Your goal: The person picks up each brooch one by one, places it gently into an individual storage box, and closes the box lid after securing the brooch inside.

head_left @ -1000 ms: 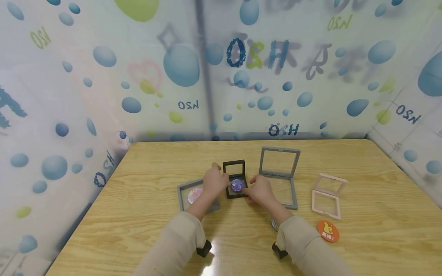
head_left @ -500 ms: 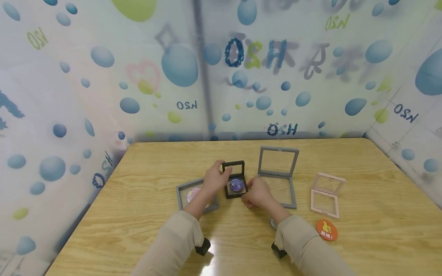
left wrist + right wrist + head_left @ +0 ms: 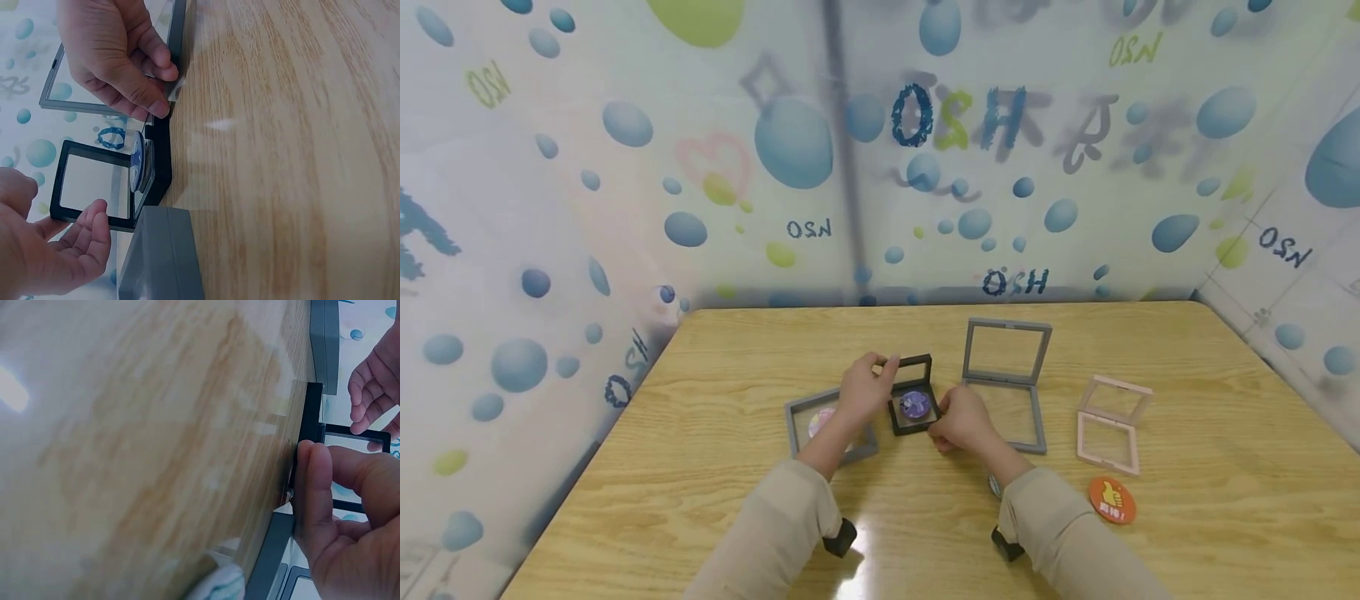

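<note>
While left fingers pinch the black frame's lid | right fingers grip its base

Bright, even head view with white glare on the tabletop; wrist views dimmer.

two grey frames, one black frame, one pink frame, one purple badge, one pink badge, one orange badge, one partly hidden badge, two hands, two sleeves, one wooden table, two wrist devices

1 wooden table, droplet-printed backdrop behind
</note>
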{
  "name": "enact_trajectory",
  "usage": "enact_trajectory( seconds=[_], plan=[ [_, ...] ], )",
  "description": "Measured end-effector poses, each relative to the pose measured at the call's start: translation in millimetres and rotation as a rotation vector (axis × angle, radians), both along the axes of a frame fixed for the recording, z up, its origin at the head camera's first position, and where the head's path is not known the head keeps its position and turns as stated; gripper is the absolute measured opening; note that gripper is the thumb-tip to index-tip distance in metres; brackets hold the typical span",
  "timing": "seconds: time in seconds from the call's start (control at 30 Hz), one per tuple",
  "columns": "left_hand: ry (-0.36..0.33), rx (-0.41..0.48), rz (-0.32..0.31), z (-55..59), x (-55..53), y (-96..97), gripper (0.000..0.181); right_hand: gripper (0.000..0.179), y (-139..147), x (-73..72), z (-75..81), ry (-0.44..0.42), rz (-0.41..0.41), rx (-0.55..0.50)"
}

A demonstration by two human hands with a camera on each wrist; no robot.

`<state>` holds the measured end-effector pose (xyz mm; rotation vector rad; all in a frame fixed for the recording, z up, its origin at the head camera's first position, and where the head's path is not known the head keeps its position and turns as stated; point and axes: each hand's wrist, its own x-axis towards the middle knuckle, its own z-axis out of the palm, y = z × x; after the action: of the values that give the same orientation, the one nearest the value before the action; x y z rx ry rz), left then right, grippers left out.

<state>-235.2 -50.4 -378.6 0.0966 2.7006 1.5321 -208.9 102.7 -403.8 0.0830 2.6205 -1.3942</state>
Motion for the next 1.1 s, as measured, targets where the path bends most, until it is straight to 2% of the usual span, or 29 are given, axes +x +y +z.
enact_trajectory(
  seconds=[0.13, 0.37, 0.57, 0.8, 0.97, 1.1],
  plan=[
    [-0.026, -0.008, 0.010, 0.8, 2.4, -0.2, 0.039, 0.024, -0.4, 1.5, 2.5, -0.009, -0.001, 0.007],
    [-0.072, -0.068, -0.047, -1.4, 4.2, -0.6, 0.035, 0.030, -1.2, 2.2, 2.8, -0.009, 0.005, 0.018],
    [-0.068, -0.119, -0.098, 0.8, 5.9, -2.8, 0.030, 0.031, -0.5, 2.9, 2.8, -0.002, 0.006, 0.015],
    [-0.093, -0.143, -0.132, 2.1, 7.0, -2.5, 0.029, 0.031, -0.3, 1.9, 1.7, -0.005, 0.005, 0.021],
    [-0.088, -0.214, -0.182, 0.6, 8.5, -2.2, 0.029, 0.027, 0.0, 2.8, 3.4, -0.010, 0.003, 0.025],
    [-0.085, -0.253, -0.199, 0.8, 10.3, -2.0, 0.030, 0.022, 0.0, 1.4, 2.9, -0.018, -0.002, 0.029]
  ],
)
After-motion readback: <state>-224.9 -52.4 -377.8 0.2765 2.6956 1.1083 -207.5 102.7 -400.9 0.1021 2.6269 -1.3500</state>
